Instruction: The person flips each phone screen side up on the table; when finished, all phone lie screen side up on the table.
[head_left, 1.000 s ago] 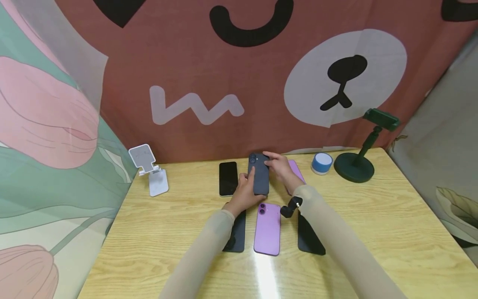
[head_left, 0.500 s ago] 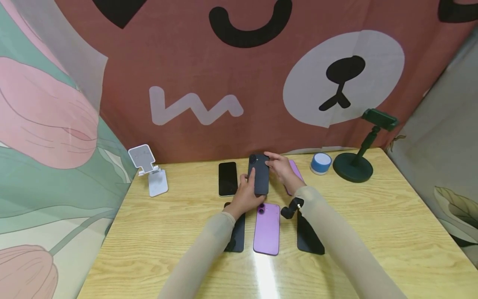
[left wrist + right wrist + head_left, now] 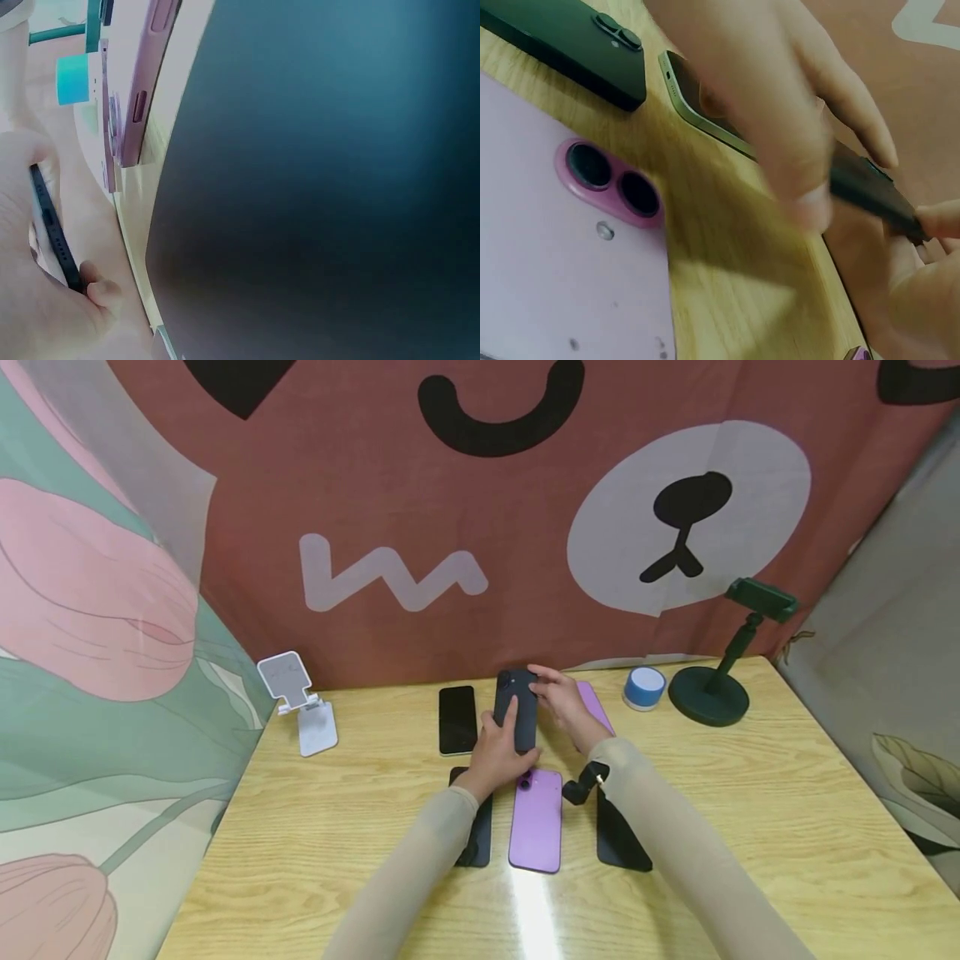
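Both hands hold a dark blue phone point(image 3: 527, 720) above the far part of the table, its camera side facing up in the head view. My left hand point(image 3: 497, 758) grips its lower end, one digit lying along the back. At the upper right edge, my right hand point(image 3: 562, 703) pinches it with the fingertips. The left wrist view catches the phone's thin edge point(image 3: 54, 229). Below the hands lies a purple phone point(image 3: 536, 827), back up. A black-screened phone point(image 3: 457, 720) is left of them. Another purple phone point(image 3: 595, 703) is partly hidden behind the right hand.
Dark phones lie partly under the left forearm point(image 3: 482, 831) and the right forearm point(image 3: 621, 835). A white folding phone stand point(image 3: 317, 727) is at the back left. At the back right are a blue-and-white round object point(image 3: 645, 687) and a dark green stand point(image 3: 711, 695).
The held phone has shifted very slightly left and turned a little between the hands. Both hands keep hold of it; the phones on the table have not moved.
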`<state>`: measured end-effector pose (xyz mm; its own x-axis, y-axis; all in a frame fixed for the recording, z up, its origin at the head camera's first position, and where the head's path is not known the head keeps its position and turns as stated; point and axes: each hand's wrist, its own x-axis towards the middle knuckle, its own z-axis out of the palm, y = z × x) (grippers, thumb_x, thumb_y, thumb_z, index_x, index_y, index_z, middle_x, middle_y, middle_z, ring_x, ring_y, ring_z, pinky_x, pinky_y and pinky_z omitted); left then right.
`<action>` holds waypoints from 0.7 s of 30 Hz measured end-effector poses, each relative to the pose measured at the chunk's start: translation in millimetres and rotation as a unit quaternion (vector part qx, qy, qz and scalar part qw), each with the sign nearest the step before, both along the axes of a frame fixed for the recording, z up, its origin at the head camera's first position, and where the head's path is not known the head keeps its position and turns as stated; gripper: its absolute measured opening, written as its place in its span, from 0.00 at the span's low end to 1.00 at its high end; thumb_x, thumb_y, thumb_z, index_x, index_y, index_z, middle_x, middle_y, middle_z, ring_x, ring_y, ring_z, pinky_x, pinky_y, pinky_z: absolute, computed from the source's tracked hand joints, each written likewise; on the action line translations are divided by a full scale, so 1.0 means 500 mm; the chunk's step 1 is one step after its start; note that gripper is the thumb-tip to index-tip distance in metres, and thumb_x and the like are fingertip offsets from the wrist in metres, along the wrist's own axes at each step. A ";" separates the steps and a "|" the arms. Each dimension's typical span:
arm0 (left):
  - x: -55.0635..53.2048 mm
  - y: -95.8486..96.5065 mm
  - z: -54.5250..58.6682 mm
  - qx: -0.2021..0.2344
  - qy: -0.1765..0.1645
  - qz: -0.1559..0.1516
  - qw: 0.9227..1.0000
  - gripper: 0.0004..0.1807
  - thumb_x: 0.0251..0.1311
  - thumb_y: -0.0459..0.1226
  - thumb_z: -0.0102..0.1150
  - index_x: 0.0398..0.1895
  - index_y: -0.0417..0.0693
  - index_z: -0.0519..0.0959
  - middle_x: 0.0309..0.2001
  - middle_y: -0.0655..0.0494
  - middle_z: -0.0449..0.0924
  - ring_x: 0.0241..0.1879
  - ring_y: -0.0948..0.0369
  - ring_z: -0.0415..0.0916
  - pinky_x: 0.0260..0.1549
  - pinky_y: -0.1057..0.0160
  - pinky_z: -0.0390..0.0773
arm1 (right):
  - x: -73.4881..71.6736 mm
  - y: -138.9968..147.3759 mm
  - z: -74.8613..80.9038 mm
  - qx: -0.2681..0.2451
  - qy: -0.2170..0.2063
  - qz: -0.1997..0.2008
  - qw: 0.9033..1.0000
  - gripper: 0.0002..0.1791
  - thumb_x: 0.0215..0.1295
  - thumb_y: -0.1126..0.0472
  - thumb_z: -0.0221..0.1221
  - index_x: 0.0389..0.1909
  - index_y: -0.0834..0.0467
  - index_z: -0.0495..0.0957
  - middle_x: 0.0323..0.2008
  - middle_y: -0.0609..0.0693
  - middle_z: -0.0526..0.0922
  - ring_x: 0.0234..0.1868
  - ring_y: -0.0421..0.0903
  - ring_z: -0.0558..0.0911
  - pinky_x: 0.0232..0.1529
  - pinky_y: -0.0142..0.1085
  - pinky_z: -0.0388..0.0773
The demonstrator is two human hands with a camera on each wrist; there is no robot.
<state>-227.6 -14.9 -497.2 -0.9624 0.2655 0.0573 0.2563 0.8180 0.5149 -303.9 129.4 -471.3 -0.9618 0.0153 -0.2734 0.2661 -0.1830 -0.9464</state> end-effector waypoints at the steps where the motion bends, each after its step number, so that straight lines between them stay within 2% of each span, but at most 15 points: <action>1: 0.000 -0.001 0.000 -0.001 -0.001 -0.005 1.000 0.52 0.55 0.57 0.58 0.76 0.59 0.40 0.60 0.30 0.52 0.42 0.49 0.71 0.40 0.55 0.77 | 0.001 0.000 0.000 0.000 0.003 0.005 1.000 0.26 0.65 0.71 0.53 0.65 0.57 0.69 0.65 0.54 0.66 0.61 0.47 0.70 0.60 0.40 0.68; 4: 0.000 -0.005 -0.002 0.009 -0.001 -0.012 1.000 0.46 0.58 0.55 0.53 0.76 0.66 0.41 0.60 0.29 0.52 0.43 0.47 0.70 0.40 0.52 0.77 | 0.006 -0.001 0.001 -0.008 0.016 0.021 1.000 0.26 0.67 0.69 0.53 0.66 0.56 0.68 0.67 0.54 0.63 0.57 0.46 0.73 0.59 0.40 0.68; 8: -0.001 -0.008 0.003 0.048 -0.024 -0.014 0.998 0.40 0.61 0.52 0.47 0.75 0.72 0.42 0.63 0.26 0.48 0.54 0.40 0.66 0.50 0.46 0.72 | 0.009 -0.003 -0.002 -0.018 0.040 0.048 0.998 0.27 0.69 0.66 0.51 0.69 0.55 0.63 0.69 0.55 0.58 0.50 0.43 0.74 0.53 0.39 0.72; 10: -0.002 -0.010 0.006 0.068 -0.037 -0.015 0.997 0.39 0.61 0.51 0.44 0.74 0.75 0.41 0.65 0.26 0.45 0.59 0.38 0.62 0.55 0.43 0.68 | 0.010 -0.005 -0.004 -0.023 0.052 0.059 0.997 0.29 0.70 0.66 0.50 0.71 0.54 0.60 0.71 0.54 0.55 0.54 0.43 0.70 0.53 0.39 0.71; 14: -0.006 -0.015 0.010 0.107 -0.057 -0.011 0.993 0.37 0.63 0.48 0.42 0.73 0.78 0.41 0.66 0.27 0.43 0.62 0.38 0.57 0.58 0.41 0.62 | 0.012 -0.008 -0.010 -0.052 0.070 0.070 0.994 0.30 0.71 0.67 0.48 0.72 0.53 0.55 0.72 0.56 0.50 0.66 0.47 0.58 0.61 0.44 0.64; 17: -0.009 -0.018 0.013 0.139 -0.063 -0.009 0.988 0.35 0.65 0.48 0.39 0.73 0.77 0.43 0.67 0.28 0.44 0.62 0.37 0.58 0.58 0.40 0.61 | 0.014 -0.007 -0.016 -0.067 0.088 0.085 0.990 0.32 0.71 0.69 0.46 0.74 0.55 0.50 0.72 0.60 0.49 0.71 0.52 0.53 0.66 0.47 0.58; 21: -0.014 -0.026 0.019 0.181 -0.068 -0.011 0.981 0.32 0.68 0.47 0.36 0.73 0.77 0.45 0.67 0.35 0.46 0.56 0.39 0.65 0.55 0.39 0.64 | 0.016 -0.006 -0.023 -0.068 0.109 0.102 0.986 0.32 0.71 0.69 0.44 0.74 0.59 0.47 0.72 0.62 0.51 0.71 0.56 0.54 0.67 0.49 0.56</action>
